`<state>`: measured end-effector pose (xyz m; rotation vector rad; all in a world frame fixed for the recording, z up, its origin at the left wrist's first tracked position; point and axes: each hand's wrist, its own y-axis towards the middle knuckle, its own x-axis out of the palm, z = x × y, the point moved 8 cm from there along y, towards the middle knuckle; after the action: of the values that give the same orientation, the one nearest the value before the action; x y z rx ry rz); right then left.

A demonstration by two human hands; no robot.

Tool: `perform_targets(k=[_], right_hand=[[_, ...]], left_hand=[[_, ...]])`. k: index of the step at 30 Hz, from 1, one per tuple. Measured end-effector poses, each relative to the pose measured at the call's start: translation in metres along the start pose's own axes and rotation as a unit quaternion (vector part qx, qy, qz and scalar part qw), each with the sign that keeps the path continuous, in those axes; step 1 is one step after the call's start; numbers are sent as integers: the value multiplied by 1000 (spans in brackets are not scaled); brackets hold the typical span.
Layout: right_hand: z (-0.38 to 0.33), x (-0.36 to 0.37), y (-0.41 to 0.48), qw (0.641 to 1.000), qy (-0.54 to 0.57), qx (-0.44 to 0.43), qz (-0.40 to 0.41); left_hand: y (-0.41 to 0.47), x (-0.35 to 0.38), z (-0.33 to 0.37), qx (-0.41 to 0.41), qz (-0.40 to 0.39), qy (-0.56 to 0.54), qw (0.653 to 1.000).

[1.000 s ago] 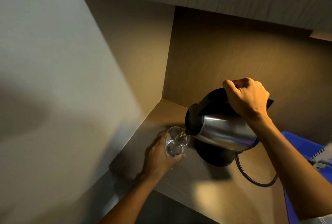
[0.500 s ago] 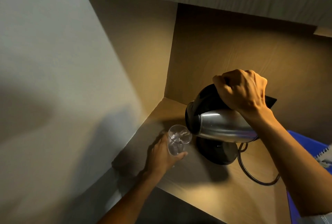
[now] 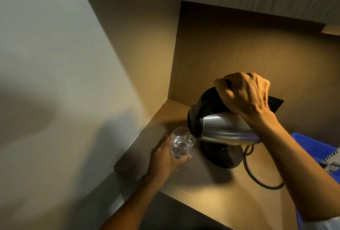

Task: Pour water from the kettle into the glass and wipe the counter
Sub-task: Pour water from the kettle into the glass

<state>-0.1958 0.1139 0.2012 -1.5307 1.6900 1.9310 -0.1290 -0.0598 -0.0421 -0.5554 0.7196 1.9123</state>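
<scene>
Kettle (image 3: 220, 130) is tipped hard, spout right over the glass (image 3: 181, 145), water running in; pour step underway, wipe not started. Right hand (image 3: 242, 97) has a closed grip on the kettle handle, left hand (image 3: 165, 158) wraps the glass on the worktop (image 3: 230, 202). Next, prob: level kettle w/o dribbling, set it back on its base (image 3: 222, 156) just beside the glass.

**Person: visible body and clothing**

Left hand (image 3: 166, 158): bare, no ring, watch or band in view; wrist and forearm bare down to the frame's lower edge.

Right hand (image 3: 243, 94): bare, knuckles and tendons standing out on the back, no jewellery seen; wrist and forearm bare.

Sleeve (image 3: 323, 224): a pale, light grey-white fabric edge at the upper end of the right forearm, farthest from the right hand, at the frame's lower right corner. Fabric type cannot be told.
</scene>
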Motion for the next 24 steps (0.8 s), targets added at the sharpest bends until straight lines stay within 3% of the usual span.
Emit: perform_targets(k=[2, 4, 7, 11, 15, 18, 21, 24], right_hand=[[-15, -22, 11, 998, -15, 0, 67], [-4, -20, 12, 997, -10, 26, 68], [29, -14, -2, 989, 54, 116, 68], [73, -11, -19, 952, 144, 256, 90], [122, -5, -49, 886, 216, 386, 141], [149, 12, -68, 838, 316, 413, 163], [175, 39, -93, 743, 437, 465, 203], [190, 62, -115, 678, 493, 495, 227]], left_hand=[[-1, 0, 0, -1, -3, -6, 1000], [-1, -1, 0, -5, -6, -14, 1000], [-1, -3, 1, -1, -2, -17, 1000], [-2, -1, 1, -2, -13, -27, 1000], [-6, -2, 1, -18, -5, -34, 999], [-9, -1, 4, -33, -24, -15, 999], [-9, 0, 8, -36, -30, -34, 998], [-7, 1, 10, -36, -34, -47, 998]])
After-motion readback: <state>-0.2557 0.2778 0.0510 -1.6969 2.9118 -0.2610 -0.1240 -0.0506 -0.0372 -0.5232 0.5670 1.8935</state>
